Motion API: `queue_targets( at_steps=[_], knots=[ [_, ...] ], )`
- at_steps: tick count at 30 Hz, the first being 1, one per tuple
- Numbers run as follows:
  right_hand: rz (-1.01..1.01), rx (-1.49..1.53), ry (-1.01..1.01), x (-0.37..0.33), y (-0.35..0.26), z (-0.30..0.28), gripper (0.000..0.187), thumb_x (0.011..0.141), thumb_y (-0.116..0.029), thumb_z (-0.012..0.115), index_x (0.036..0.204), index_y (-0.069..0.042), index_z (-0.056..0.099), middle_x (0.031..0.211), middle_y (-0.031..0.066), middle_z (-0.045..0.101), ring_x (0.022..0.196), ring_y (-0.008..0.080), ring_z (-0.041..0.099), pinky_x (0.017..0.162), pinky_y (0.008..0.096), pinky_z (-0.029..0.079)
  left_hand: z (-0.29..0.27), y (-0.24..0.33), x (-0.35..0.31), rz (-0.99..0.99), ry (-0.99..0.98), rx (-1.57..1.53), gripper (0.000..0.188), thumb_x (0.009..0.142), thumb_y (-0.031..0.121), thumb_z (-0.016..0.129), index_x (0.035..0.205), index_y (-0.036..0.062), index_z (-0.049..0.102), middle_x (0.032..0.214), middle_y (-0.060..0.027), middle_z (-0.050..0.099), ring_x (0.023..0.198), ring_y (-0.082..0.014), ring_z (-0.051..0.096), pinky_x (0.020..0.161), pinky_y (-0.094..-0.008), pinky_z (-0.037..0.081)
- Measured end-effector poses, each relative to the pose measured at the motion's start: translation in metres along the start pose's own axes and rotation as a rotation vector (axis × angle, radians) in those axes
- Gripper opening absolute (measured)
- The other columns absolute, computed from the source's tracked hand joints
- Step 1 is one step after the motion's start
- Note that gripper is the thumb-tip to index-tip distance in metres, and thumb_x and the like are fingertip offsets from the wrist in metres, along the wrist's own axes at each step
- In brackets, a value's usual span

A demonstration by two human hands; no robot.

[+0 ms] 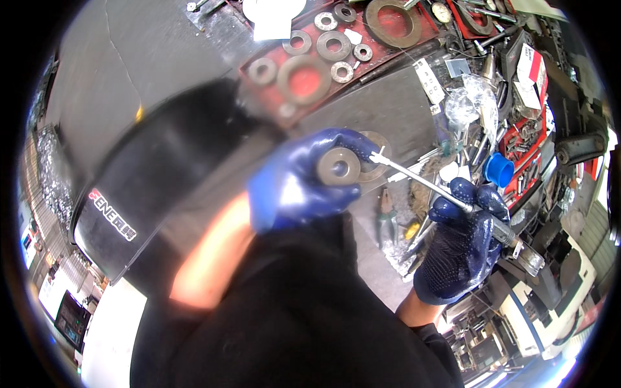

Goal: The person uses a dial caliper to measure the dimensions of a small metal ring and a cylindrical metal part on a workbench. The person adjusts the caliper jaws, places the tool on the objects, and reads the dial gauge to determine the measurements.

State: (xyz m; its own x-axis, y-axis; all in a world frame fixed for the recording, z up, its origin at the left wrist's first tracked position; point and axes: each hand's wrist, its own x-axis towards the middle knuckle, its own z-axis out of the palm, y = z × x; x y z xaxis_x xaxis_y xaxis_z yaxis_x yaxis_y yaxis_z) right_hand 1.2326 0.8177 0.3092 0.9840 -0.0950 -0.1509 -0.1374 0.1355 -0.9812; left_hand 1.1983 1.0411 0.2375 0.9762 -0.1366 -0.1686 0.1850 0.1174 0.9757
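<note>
My left hand (304, 178), in a blue glove, pinches a thick metal washer (338, 167) held face up in front of me. A second, larger ring (375, 169) shows just behind it. My right hand (462, 249), also in a blue glove, grips the handle of a slim metal measuring tool (420, 181). Its small forked tip (377, 156) rests against the washer's right edge. A black cap brim fills the left of the view and hides part of my left arm.
A red tray (362, 61) with several washers and large rings lies at the top. A cluttered bench on the right holds a blue plastic cup (499, 169), pliers (386, 204), plastic bags and loose tools. Grey floor lies at upper left.
</note>
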Motion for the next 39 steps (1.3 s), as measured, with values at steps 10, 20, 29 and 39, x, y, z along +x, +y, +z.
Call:
queue_targets(
  at_steps=[10,20,29,39],
  knots=[
    [-0.011,-0.1,0.061,-0.001,-0.005,0.006,0.038,0.098,-0.028,0.062,0.121,0.002,0.057,0.101,0.0247,0.069,0.069,0.0262,0.07,0.067,0.034,0.057,-0.005,0.002,-0.004,-0.019,-0.045,-0.082,0.047,0.081,0.006,0.077,0.125,0.0052,0.061,0.124,-0.0102,0.065,0.113,-0.0183,0.061,0.098,-0.0349,0.05],
    [-0.046,-0.084,0.047,0.0,-0.002,0.005,0.039,0.1,-0.03,0.06,0.121,0.002,0.057,0.103,0.026,0.069,0.071,0.026,0.071,0.067,0.0348,0.059,-0.003,0.0,-0.005,-0.112,-0.054,-0.111,0.049,0.083,0.005,0.075,0.129,0.0074,0.059,0.113,-0.005,0.068,0.087,-0.0116,0.064,0.069,-0.0272,0.054],
    [-0.018,-0.097,0.05,0.0,-0.003,0.001,0.039,0.099,-0.028,0.061,0.122,0.003,0.057,0.104,0.0264,0.069,0.071,0.0285,0.071,0.066,0.0361,0.059,-0.006,-0.002,-0.005,-0.137,-0.096,-0.083,0.048,0.085,0.004,0.071,0.131,0.0072,0.057,0.11,-0.0059,0.066,0.078,-0.0102,0.064,0.062,-0.0257,0.053],
    [-0.009,-0.043,0.023,0.002,-0.003,-0.002,0.038,0.099,-0.027,0.062,0.122,0.003,0.057,0.105,0.0254,0.068,0.073,0.0278,0.07,0.068,0.037,0.058,-0.002,-0.007,-0.002,0.036,-0.056,-0.073,0.05,0.083,0.0,0.074,0.13,0.0046,0.059,0.126,-0.0089,0.064,0.112,-0.0175,0.061,0.094,-0.0331,0.051]
  ],
)
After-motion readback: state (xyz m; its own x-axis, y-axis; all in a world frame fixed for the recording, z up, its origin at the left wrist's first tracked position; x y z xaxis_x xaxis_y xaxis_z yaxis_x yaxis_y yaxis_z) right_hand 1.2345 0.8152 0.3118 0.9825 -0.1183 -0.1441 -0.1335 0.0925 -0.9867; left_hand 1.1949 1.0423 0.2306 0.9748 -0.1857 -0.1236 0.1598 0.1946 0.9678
